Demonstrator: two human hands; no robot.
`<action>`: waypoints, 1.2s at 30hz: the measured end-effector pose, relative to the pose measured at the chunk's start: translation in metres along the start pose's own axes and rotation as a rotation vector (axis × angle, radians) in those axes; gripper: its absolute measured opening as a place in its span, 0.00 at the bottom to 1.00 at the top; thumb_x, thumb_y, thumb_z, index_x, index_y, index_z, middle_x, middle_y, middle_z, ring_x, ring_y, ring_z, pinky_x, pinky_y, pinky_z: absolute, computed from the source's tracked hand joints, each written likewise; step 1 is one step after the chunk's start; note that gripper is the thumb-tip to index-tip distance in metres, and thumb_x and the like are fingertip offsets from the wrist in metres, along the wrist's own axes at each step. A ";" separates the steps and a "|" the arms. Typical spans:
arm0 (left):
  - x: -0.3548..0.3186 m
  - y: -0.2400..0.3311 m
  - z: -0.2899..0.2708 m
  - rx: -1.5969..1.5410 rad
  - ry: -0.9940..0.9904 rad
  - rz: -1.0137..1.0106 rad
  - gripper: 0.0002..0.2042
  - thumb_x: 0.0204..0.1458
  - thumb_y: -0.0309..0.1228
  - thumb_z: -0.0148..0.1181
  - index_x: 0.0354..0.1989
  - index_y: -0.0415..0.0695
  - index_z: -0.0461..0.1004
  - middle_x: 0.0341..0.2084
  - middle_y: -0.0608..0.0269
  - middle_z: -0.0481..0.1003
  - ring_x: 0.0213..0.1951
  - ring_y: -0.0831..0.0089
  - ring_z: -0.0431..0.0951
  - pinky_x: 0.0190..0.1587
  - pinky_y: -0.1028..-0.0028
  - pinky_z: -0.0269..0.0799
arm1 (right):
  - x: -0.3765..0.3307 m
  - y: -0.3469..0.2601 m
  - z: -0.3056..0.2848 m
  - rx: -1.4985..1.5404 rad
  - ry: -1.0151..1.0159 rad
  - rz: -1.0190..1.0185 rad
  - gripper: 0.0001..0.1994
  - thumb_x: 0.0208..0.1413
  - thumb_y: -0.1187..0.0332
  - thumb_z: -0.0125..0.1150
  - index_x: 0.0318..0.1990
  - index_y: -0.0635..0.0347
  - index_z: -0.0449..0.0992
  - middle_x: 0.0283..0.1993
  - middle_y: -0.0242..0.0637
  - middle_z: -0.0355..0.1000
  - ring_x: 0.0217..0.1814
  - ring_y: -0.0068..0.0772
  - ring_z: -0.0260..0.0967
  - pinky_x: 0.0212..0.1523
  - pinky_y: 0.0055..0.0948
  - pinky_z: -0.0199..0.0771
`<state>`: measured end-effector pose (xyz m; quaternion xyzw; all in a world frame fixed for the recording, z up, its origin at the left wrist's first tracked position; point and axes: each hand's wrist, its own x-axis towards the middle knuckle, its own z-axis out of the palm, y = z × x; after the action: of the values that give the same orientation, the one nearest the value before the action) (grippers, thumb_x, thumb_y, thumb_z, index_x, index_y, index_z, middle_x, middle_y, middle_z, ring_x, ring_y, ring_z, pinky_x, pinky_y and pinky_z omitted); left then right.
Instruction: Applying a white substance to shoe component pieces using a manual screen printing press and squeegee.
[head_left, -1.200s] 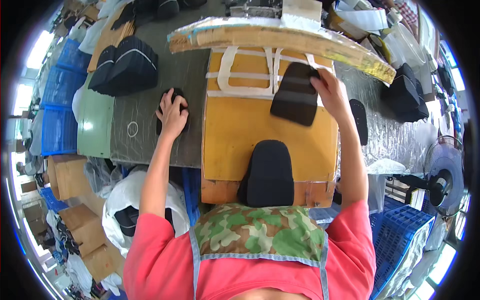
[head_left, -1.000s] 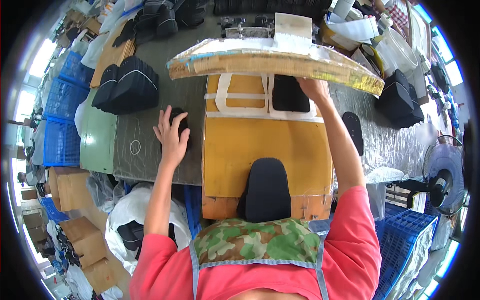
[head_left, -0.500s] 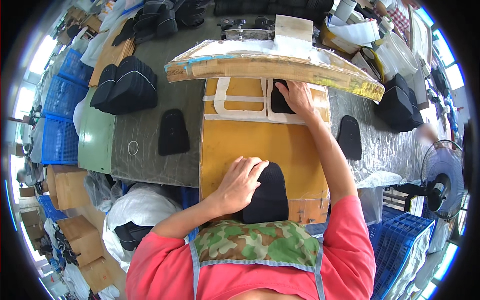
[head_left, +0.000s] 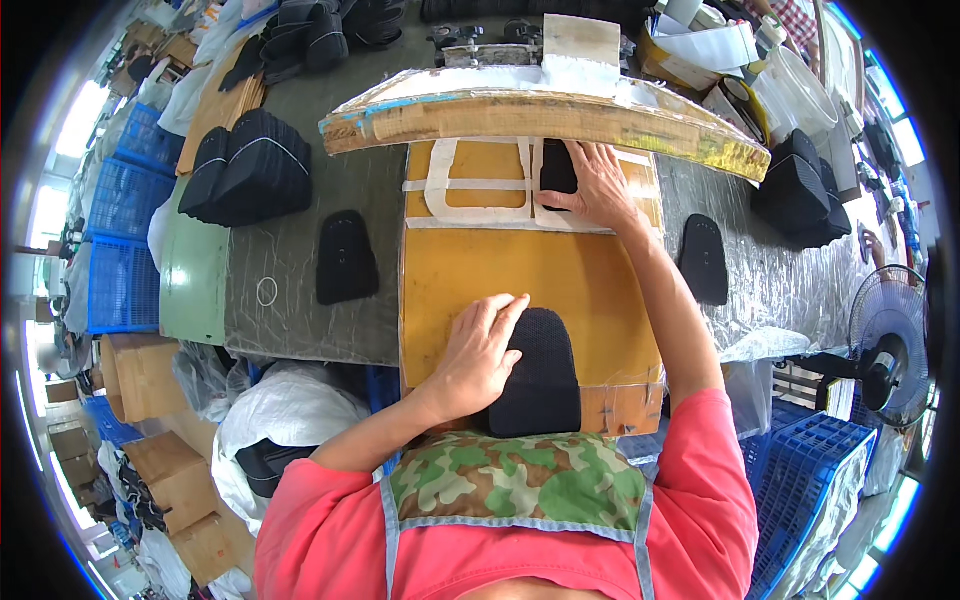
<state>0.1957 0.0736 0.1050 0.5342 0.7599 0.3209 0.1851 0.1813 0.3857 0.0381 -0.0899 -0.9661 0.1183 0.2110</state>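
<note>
My right hand (head_left: pixel 598 190) reaches to the far side of the yellow board (head_left: pixel 525 265), fingers spread. It lies over the right edge of a black pad (head_left: pixel 557 180) set inside a white-taped frame. The thumb crosses the pad's lower part. My left hand (head_left: pixel 475 355) is close to me, its fingers stretched out along the left edge of another black pad (head_left: pixel 545 370), rounded at the far end, on the board's near edge. It rests against this pad without gripping it. The left white-taped frame (head_left: pixel 438 205) has only yellow board inside it.
A raised thick wooden-edged panel (head_left: pixel 540 118) overhangs the board's far end. Single black pads lie on the left (head_left: pixel 346 258) and right (head_left: pixel 703 260). Tied pad stacks stand at left (head_left: pixel 255 170) and right (head_left: pixel 800 190). A fan (head_left: pixel 887 345) stands at the right.
My right hand has turned, its thumb shifting from the far pad's upper part to its lower part. My left fingers have straightened and slid slightly off the near pad.
</note>
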 end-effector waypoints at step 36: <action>0.211 -0.171 -0.046 0.125 0.566 -0.089 0.08 0.54 0.22 0.52 0.42 0.40 0.74 0.42 0.53 0.75 0.46 0.58 0.74 0.52 0.67 0.64 | 0.004 0.002 0.010 0.140 0.154 0.078 0.43 0.49 0.32 0.54 0.58 0.65 0.70 0.61 0.49 0.61 0.68 0.48 0.53 0.69 0.44 0.49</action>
<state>-0.0274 0.2186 0.0343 0.4002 0.8222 0.4012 -0.0536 0.1737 0.3869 0.0303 -0.1212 -0.9322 0.1865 0.2855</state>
